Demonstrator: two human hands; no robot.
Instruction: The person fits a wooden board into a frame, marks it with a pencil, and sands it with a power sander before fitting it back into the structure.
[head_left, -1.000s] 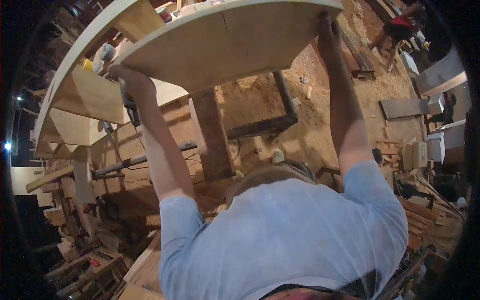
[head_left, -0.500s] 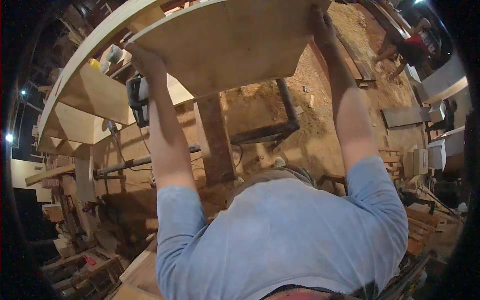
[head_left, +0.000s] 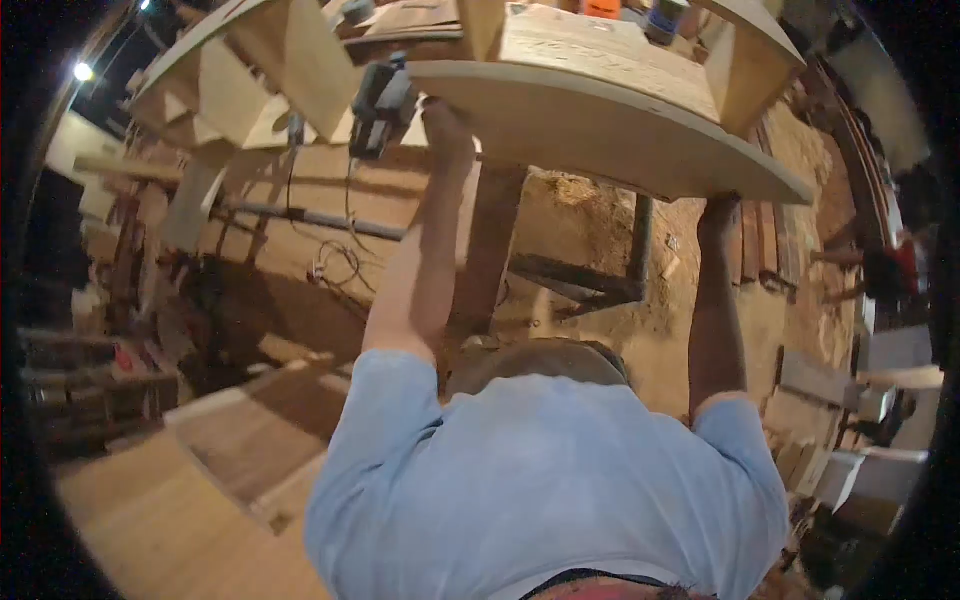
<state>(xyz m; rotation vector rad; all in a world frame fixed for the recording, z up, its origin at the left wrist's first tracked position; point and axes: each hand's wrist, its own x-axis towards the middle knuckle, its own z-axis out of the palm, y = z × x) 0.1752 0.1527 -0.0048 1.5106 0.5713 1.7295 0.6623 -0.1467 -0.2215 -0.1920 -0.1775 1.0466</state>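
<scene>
A curved wooden panel (head_left: 610,130) spans the space between my hands, its broad edge toward the wooden frame (head_left: 225,95). My left hand (head_left: 443,122) is closed on the panel's left end, its fingers partly hidden. At the right end, my right hand (head_left: 718,208) grips the lower edge from beneath, fingers mostly out of sight. Just left of my left hand, a black and grey power tool (head_left: 378,108) rests on the frame with a cable hanging down.
An orange object (head_left: 602,8) and a dark tin (head_left: 665,18) stand on the work behind the panel. Metal bars (head_left: 585,280) support the bench. Wood sheets (head_left: 250,440) lie at lower left. Another person (head_left: 885,270) is at far right; planks (head_left: 765,240) lie nearby.
The panel has tipped from showing its broad face to lying flatter, and has shifted right in view. Both hands moved with it, the right one lower. The view has turned.
</scene>
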